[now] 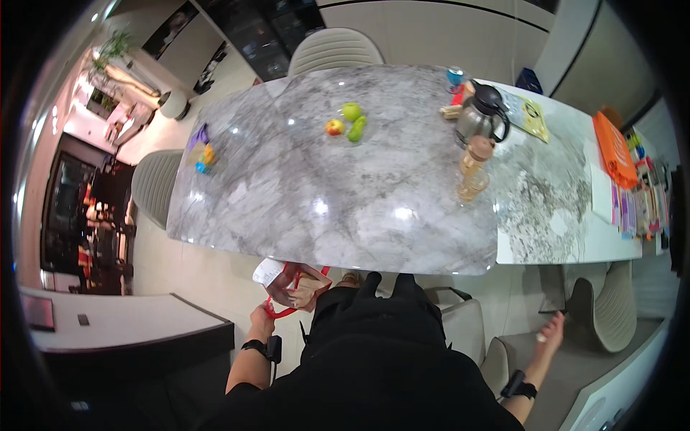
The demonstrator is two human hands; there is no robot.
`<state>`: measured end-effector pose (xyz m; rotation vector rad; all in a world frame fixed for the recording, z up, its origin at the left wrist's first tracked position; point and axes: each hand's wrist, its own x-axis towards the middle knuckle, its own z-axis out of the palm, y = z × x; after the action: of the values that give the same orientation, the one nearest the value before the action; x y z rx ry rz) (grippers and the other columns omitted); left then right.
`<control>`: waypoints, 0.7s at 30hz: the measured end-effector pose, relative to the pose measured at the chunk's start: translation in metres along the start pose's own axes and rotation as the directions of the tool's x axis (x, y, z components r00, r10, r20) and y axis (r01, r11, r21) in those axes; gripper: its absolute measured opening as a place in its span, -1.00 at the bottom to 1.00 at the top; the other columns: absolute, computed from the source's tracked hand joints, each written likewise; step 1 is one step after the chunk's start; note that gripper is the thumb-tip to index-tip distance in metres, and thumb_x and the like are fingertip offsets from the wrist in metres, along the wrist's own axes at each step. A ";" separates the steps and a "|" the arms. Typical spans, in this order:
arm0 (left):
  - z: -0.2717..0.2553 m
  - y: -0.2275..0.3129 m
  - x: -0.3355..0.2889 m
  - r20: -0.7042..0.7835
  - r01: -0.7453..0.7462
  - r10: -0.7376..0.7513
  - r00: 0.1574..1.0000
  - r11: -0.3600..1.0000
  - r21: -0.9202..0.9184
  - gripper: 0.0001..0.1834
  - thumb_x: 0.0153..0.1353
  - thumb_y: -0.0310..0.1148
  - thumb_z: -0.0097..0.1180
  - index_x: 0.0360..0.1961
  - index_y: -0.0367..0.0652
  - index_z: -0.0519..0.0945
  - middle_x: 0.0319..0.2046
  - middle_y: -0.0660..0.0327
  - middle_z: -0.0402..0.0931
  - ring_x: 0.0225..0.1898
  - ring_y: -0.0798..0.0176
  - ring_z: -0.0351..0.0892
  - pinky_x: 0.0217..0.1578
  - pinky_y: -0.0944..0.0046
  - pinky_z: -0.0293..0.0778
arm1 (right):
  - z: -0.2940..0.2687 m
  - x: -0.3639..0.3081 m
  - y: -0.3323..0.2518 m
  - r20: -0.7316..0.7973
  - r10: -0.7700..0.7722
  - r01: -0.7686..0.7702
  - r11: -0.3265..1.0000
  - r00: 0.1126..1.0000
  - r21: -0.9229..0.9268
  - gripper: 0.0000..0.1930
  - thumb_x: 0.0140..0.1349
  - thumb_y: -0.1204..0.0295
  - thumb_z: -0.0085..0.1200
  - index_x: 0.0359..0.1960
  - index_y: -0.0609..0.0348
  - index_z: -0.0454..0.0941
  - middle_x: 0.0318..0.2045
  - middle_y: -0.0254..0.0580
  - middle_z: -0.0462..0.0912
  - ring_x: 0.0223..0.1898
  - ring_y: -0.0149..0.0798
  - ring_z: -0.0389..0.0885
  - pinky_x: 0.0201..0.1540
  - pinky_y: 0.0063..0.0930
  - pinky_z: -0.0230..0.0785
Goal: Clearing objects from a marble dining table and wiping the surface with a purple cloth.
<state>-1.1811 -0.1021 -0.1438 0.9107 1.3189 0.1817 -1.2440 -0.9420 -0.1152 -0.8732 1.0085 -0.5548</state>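
Note:
My left hand (262,320) is low at the left, below the table's near edge, closed round the red handle of a bag (307,287). The bag hangs beside my leg, with a white label at its upper left and brownish contents showing. Out at the lower right, my right hand (552,332) is held away from my body near a grey chair (611,305). Its fingers look loosely apart; a small pale spot near the thumb is too small to make out. Ahead of me stands a grey marble table (287,208).
A green apple (351,111), a red-yellow apple (334,127) and green pear-shaped fruit (356,129) lie on the table. At right stand a steel thermos jug (478,118), a brown-capped bottle (476,154) and a glass cup (471,188). A dark-fronted cabinet (144,330) is at left.

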 end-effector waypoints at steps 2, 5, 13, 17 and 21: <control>-0.022 -0.001 0.008 0.006 -0.011 0.011 1.000 0.998 -0.063 -0.79 0.30 -0.54 -0.18 -0.10 -0.35 0.43 -0.41 0.17 0.48 -0.44 0.32 0.47 -0.37 0.43 0.47 | 0.121 -0.047 0.041 0.114 0.139 -0.112 0.969 0.984 -0.219 -0.76 0.28 0.30 0.10 -0.08 0.09 0.50 -0.62 -0.62 0.22 -0.69 -0.71 0.12 -0.73 -0.80 -0.08; -0.050 -0.004 0.024 -0.024 -0.034 0.030 0.999 0.981 -0.191 -0.77 0.32 -0.48 -0.10 -0.08 -0.37 0.49 -0.40 0.17 0.52 -0.47 0.34 0.46 -0.43 0.42 0.46 | 0.249 -0.121 0.102 0.389 0.352 -0.176 0.890 0.851 -0.420 -0.70 0.27 0.21 0.10 -0.11 0.14 0.52 -0.61 -0.56 0.28 -0.67 -0.66 0.19 -0.69 -0.75 -0.05; -0.123 0.030 0.060 0.010 0.038 -0.037 0.999 0.915 -0.402 -0.65 0.35 -0.39 -0.11 0.10 -0.31 0.41 -0.30 0.19 0.58 -0.39 0.36 0.51 -0.33 0.43 0.50 | 0.461 -0.290 0.244 0.758 0.537 0.256 0.726 0.369 -0.639 -0.71 0.39 0.19 -0.12 -0.10 0.11 0.53 -0.46 -0.32 0.59 -0.55 -0.57 0.36 -0.53 -0.67 0.16; -0.152 0.063 0.057 0.024 -0.030 0.048 0.999 0.866 -0.500 -0.63 0.33 -0.38 -0.07 0.10 -0.33 0.42 -0.23 0.16 0.56 -0.30 0.34 0.51 -0.23 0.42 0.48 | 0.528 -0.365 0.313 0.724 0.666 0.337 0.651 0.176 -0.681 -0.73 0.42 0.28 -0.15 -0.03 0.17 0.46 -0.39 -0.22 0.64 -0.44 -0.51 0.49 -0.48 -0.64 0.26; -0.189 0.084 0.049 -0.059 -0.084 0.063 0.996 0.847 -0.525 -0.63 0.32 -0.37 -0.04 0.09 -0.34 0.44 -0.22 0.19 0.55 -0.26 0.34 0.50 -0.22 0.43 0.46 | 0.597 -0.441 0.391 0.759 0.651 0.558 0.628 0.007 -0.543 -0.75 0.36 0.39 -0.06 0.03 0.13 0.43 -0.20 -0.18 0.64 -0.41 -0.47 0.57 -0.50 -0.59 0.34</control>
<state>-1.3029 0.0701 -0.1196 0.4848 1.1809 0.5967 -0.9008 -0.1770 -0.0731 -1.6487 -0.3298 0.8553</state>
